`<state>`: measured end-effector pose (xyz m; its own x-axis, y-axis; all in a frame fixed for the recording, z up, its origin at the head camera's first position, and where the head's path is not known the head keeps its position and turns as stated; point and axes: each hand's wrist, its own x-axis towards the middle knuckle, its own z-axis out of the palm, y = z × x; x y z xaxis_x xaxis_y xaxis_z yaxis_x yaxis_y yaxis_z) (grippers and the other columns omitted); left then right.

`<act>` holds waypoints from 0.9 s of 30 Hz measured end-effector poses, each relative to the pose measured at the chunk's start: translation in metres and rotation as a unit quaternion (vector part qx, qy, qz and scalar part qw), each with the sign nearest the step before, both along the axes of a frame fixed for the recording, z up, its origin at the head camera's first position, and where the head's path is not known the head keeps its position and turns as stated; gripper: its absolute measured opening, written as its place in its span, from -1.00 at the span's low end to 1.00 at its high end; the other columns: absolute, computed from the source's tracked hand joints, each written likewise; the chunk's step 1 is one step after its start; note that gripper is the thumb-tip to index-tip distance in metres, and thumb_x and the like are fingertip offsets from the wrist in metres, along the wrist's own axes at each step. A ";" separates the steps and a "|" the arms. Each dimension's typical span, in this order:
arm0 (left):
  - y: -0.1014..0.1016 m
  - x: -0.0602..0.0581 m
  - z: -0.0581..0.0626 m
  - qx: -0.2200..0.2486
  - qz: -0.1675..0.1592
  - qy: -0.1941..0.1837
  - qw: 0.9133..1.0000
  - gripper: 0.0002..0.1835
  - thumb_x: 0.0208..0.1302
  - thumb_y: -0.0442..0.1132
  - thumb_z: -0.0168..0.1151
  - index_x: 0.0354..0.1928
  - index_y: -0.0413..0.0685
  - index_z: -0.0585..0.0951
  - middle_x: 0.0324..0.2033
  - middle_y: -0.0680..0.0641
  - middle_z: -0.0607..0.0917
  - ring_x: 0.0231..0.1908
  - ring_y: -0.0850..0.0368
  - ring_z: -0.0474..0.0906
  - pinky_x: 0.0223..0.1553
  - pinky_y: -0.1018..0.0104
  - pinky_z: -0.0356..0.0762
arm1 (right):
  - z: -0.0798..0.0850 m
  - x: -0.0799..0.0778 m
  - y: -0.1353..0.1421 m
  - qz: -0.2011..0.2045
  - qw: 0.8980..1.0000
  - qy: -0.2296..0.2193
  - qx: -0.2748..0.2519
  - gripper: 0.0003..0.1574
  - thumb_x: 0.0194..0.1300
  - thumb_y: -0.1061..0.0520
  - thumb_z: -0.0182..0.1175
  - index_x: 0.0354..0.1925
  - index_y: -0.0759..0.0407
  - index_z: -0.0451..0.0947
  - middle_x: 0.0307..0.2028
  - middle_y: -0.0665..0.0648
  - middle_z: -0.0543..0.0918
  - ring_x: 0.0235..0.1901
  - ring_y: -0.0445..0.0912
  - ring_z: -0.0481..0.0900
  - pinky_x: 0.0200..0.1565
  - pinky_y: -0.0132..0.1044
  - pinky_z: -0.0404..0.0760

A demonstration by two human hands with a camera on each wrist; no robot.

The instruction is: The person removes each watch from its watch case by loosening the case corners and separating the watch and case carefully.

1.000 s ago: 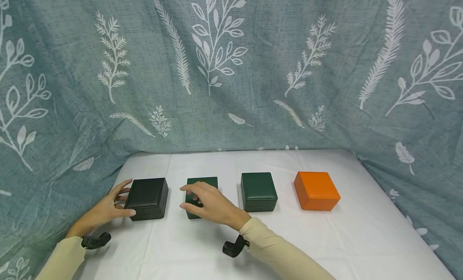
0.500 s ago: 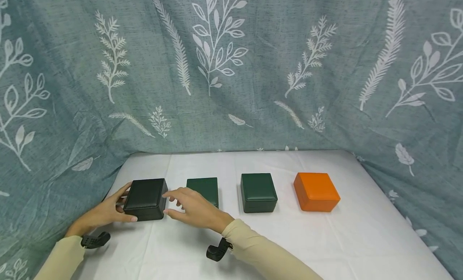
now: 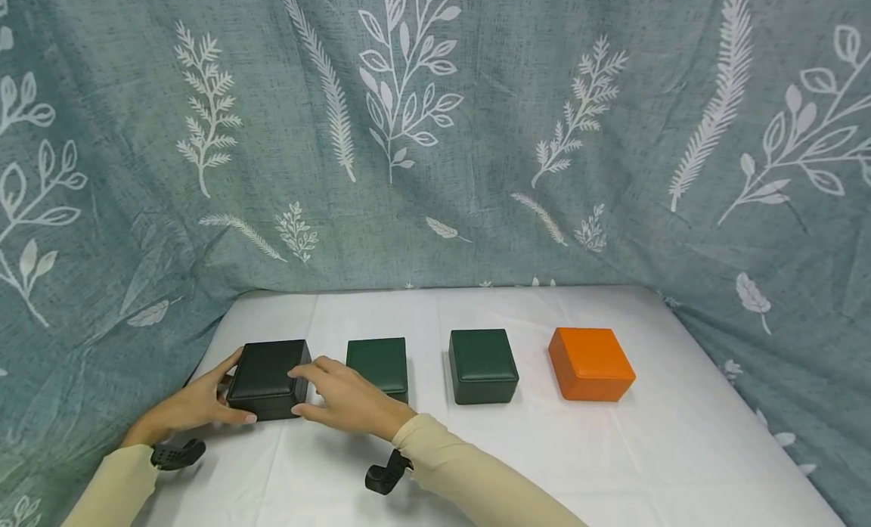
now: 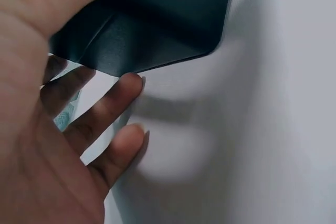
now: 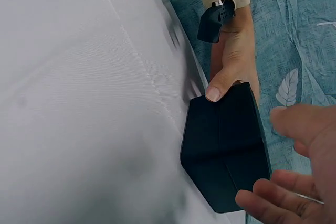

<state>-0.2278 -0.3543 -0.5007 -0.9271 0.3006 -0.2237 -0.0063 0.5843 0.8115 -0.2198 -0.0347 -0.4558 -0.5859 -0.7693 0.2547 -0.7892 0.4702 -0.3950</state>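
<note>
A black square box (image 3: 268,370) with a padded lid, closed, sits on the white tabletop at the left. My left hand (image 3: 187,407) grips its left side, the thumb along the front face and the fingers toward the back. In the left wrist view, fingers (image 4: 107,109) lie by the box's lower edge. From the right, my right hand (image 3: 354,398) is at the box's right side, thumb and fingers spread apart. In the right wrist view, its fingertips overlap the black box (image 5: 226,150); contact there is hard to tell. The right forearm passes in front of a dark green box (image 3: 378,364).
To the right stand a second dark green box (image 3: 484,366) and an orange box (image 3: 592,363), both closed, in a row with the others. A leaf-patterned teal cloth (image 3: 435,134) hangs behind the table (image 3: 544,459) and along its sides.
My right hand has moved left from over the nearer green box to the black box's right side. The left hand has closed in slightly on the black box, which barely moves.
</note>
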 end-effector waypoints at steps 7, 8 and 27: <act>-0.001 0.001 -0.001 -0.002 0.002 0.001 1.000 0.46 0.03 -0.15 0.65 0.66 0.00 -0.34 0.02 -0.31 0.45 -0.40 0.01 0.48 -0.44 0.13 0.59 | -0.003 -0.006 -0.012 -0.005 1.000 -0.004 0.015 -0.25 0.46 -0.17 0.27 0.47 0.02 0.35 0.27 0.11 0.44 -0.11 -0.29 0.49 -0.10 -0.55 0.46; -0.001 0.001 -0.001 0.000 0.001 0.002 1.000 0.45 0.04 -0.16 0.65 0.66 0.01 -0.34 0.01 -0.31 0.45 -0.40 0.01 0.47 -0.44 0.13 0.58 | -0.004 -0.007 -0.014 -0.008 1.000 -0.007 0.018 -0.24 0.46 -0.17 0.28 0.48 0.02 0.34 0.27 0.12 0.44 -0.14 -0.30 0.49 -0.12 -0.55 0.46; -0.004 0.000 -0.002 -0.003 -0.026 0.019 0.999 0.38 0.09 -0.17 0.62 0.67 0.12 -0.27 -0.07 -0.27 0.43 -0.34 -0.02 0.41 -0.45 0.16 0.54 | -0.010 -0.014 -0.037 -0.074 0.996 -0.036 0.040 -0.11 0.33 -0.22 0.39 0.48 0.01 0.34 0.30 0.21 0.36 -0.05 -0.20 0.55 -0.07 -0.47 0.53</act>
<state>-0.2281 -0.3582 -0.5025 -0.9185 0.3467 -0.1900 0.0547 0.5875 0.8074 -0.2338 -0.0719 -0.4659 -0.7089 -0.6894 0.1491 -0.6799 0.6117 -0.4044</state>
